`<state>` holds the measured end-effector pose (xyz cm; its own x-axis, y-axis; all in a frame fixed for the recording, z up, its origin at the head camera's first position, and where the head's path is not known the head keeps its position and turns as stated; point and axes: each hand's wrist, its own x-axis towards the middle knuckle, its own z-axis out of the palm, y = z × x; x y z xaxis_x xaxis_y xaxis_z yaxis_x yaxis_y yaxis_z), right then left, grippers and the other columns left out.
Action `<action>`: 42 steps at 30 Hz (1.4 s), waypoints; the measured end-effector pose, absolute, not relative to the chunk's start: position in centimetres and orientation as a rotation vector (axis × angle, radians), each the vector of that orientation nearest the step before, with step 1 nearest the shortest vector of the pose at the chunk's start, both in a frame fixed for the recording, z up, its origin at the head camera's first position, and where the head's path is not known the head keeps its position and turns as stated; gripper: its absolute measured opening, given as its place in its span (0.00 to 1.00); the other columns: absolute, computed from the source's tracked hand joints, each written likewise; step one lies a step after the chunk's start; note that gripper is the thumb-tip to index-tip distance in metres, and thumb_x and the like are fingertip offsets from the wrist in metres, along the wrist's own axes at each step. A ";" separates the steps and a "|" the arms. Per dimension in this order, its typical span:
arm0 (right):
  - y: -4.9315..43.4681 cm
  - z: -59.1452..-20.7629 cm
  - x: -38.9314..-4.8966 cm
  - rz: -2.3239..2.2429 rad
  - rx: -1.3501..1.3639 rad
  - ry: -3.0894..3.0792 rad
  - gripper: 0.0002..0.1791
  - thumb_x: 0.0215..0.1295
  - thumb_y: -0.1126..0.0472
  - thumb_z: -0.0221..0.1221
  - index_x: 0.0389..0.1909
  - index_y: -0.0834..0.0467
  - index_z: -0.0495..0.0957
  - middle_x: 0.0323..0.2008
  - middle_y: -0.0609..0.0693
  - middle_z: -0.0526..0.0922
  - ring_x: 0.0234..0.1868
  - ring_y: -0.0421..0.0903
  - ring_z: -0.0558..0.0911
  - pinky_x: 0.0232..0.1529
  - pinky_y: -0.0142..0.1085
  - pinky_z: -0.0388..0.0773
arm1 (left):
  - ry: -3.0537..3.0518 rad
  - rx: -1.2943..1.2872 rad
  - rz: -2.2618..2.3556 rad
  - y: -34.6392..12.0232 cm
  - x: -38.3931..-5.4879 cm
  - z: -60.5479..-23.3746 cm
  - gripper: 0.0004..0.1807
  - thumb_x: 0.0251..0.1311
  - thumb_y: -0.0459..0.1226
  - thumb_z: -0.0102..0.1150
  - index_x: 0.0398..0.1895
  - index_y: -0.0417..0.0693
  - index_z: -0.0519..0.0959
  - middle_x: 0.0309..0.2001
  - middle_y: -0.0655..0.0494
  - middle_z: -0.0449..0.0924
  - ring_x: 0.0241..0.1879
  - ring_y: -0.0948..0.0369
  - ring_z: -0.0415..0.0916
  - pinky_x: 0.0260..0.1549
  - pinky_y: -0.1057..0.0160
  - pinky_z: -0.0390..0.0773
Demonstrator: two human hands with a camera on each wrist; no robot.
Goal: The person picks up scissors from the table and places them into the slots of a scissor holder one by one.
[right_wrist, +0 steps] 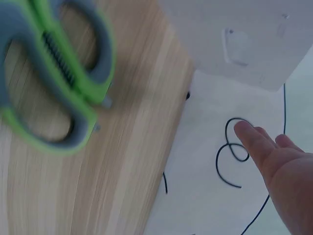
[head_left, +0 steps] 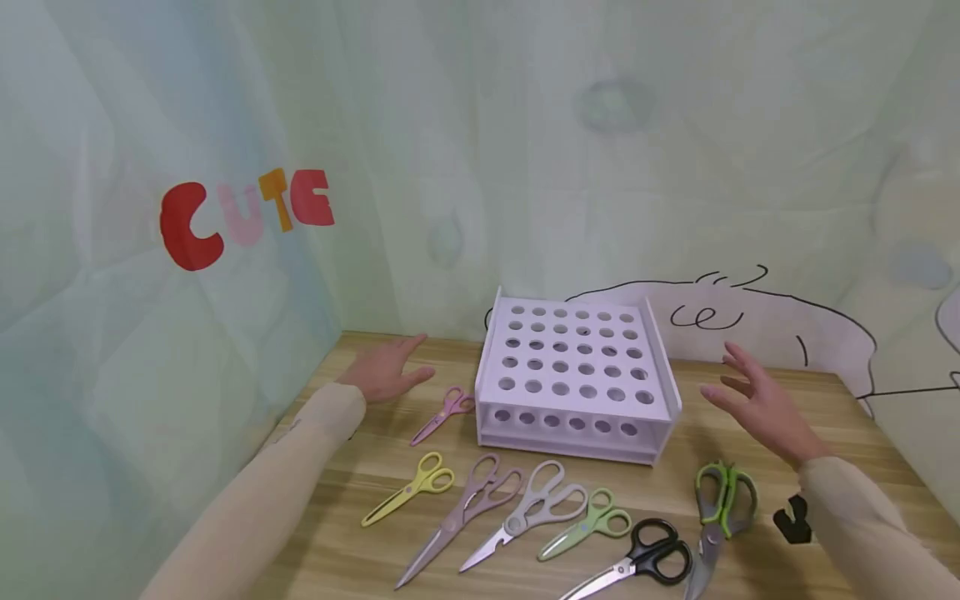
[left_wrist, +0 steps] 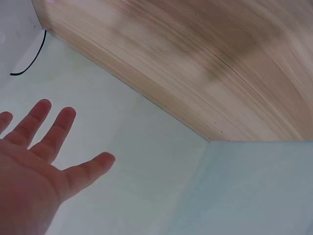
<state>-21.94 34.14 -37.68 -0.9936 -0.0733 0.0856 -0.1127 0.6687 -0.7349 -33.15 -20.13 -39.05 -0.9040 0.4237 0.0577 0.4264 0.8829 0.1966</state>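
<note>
My left hand (head_left: 382, 369) hovers left of the white rack (head_left: 573, 404), fingers spread and holding nothing. Nearest to it lie the small pink scissors (head_left: 442, 414). On the rack's other side my right hand (head_left: 765, 408) is raised with relaxed fingers, empty. Below that hand are the green-and-grey spring scissors (head_left: 722, 508), seen large in the right wrist view. Along the front lie yellow scissors (head_left: 411, 489), long mauve scissors (head_left: 459, 518), white-handled scissors (head_left: 521, 517), light green scissors (head_left: 588, 525) and black-handled scissors (head_left: 637, 562).
A small black piece (head_left: 793, 520), perhaps a blade cover, lies by the right sleeve. The rack has rows of round holes on two levels. A pale curtain with the coloured letters CUTE (head_left: 192, 227) walls in the wooden table (head_left: 337, 508) at the back and sides.
</note>
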 end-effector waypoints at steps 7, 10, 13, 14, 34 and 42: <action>32.7 -37.3 -21.6 1.514 0.297 -2.786 0.52 0.69 0.52 0.61 0.80 0.50 0.34 0.77 0.65 0.41 0.69 0.73 0.57 0.58 0.69 0.63 | -3.047 -0.746 -0.560 -19.1 -33.6 -39.5 0.48 0.68 0.64 0.45 0.78 0.41 0.49 0.71 0.36 0.61 0.69 0.41 0.60 0.66 0.42 0.60; 32.0 -37.6 -21.7 1.606 0.365 -2.771 0.53 0.67 0.56 0.64 0.80 0.49 0.35 0.78 0.61 0.37 0.70 0.73 0.56 0.58 0.68 0.64 | -3.061 -0.722 -0.634 -18.8 -33.6 -39.9 0.47 0.69 0.61 0.47 0.78 0.41 0.48 0.72 0.36 0.59 0.70 0.41 0.59 0.67 0.42 0.58; 31.2 -38.1 -21.7 1.675 0.392 -2.747 0.54 0.66 0.58 0.65 0.80 0.49 0.36 0.79 0.59 0.36 0.70 0.73 0.54 0.58 0.66 0.66 | -3.062 -0.694 -0.652 -18.5 -33.6 -40.4 0.47 0.68 0.60 0.51 0.78 0.42 0.50 0.73 0.35 0.56 0.70 0.40 0.57 0.66 0.40 0.59; 31.0 -38.2 -21.7 1.696 0.401 -2.737 0.54 0.66 0.59 0.65 0.80 0.50 0.37 0.79 0.59 0.36 0.70 0.74 0.53 0.58 0.65 0.66 | -3.061 -0.686 -0.665 -18.3 -33.6 -40.6 0.47 0.67 0.59 0.52 0.78 0.43 0.50 0.73 0.34 0.55 0.69 0.39 0.57 0.66 0.39 0.60; 29.2 -38.7 -22.0 1.918 0.281 -2.645 0.44 0.69 0.65 0.59 0.79 0.54 0.44 0.78 0.59 0.37 0.69 0.72 0.60 0.51 0.45 0.80 | -3.200 -0.620 -0.666 -15.0 -35.2 -44.6 0.40 0.63 0.52 0.61 0.69 0.32 0.66 0.63 0.28 0.66 0.63 0.39 0.65 0.61 0.41 0.67; 29.3 -38.8 -22.1 1.947 0.234 -2.640 0.44 0.69 0.63 0.59 0.79 0.53 0.45 0.78 0.59 0.37 0.70 0.70 0.59 0.51 0.43 0.81 | -3.260 -0.523 -0.536 -14.1 -36.0 -45.6 0.47 0.57 0.59 0.62 0.68 0.32 0.66 0.65 0.32 0.68 0.66 0.39 0.63 0.62 0.43 0.68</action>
